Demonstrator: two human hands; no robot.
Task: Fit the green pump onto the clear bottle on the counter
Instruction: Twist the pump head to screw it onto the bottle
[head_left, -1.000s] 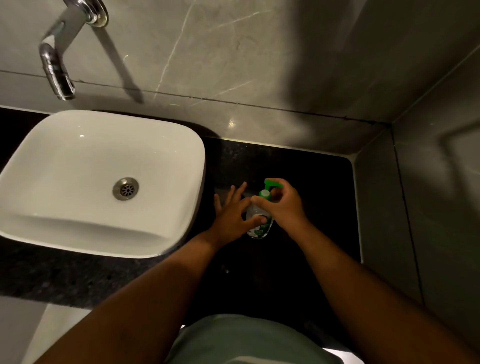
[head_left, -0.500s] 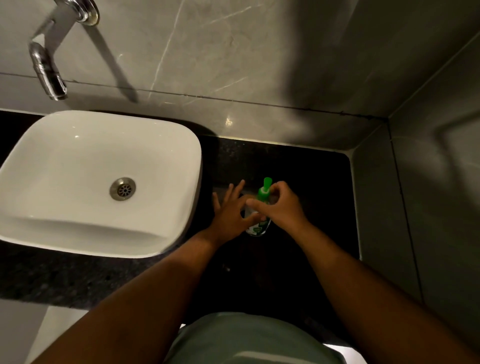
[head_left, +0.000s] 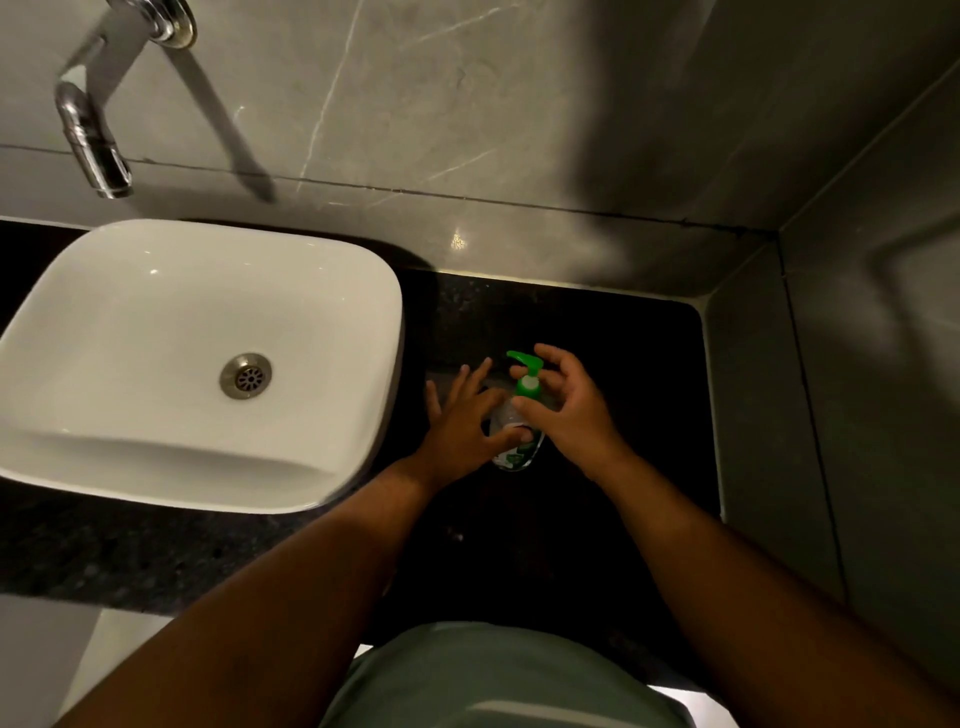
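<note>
A clear bottle (head_left: 514, 454) with a green-and-white label stands upright on the black counter (head_left: 613, 332), right of the basin. The green pump (head_left: 527, 387) sits on the bottle's neck, its nozzle pointing up-left. My left hand (head_left: 460, 423) steadies the bottle from the left, thumb across its front and fingers spread against its far side. My right hand (head_left: 571, 410) curls around the pump from the right, thumb and index finger touching the collar and the other fingers loose.
A white basin (head_left: 156, 322) stands on the counter just left of my hands, under a chrome wall tap (head_left: 88, 135). Grey tiled walls close the counter at the back and on the right (head_left: 857, 415). The counter's front edge lies under my forearms.
The pump's nozzle has turned from pointing away to pointing up-left. My right hand's fingers have loosened and spread around the pump. My left hand has stayed on the bottle.
</note>
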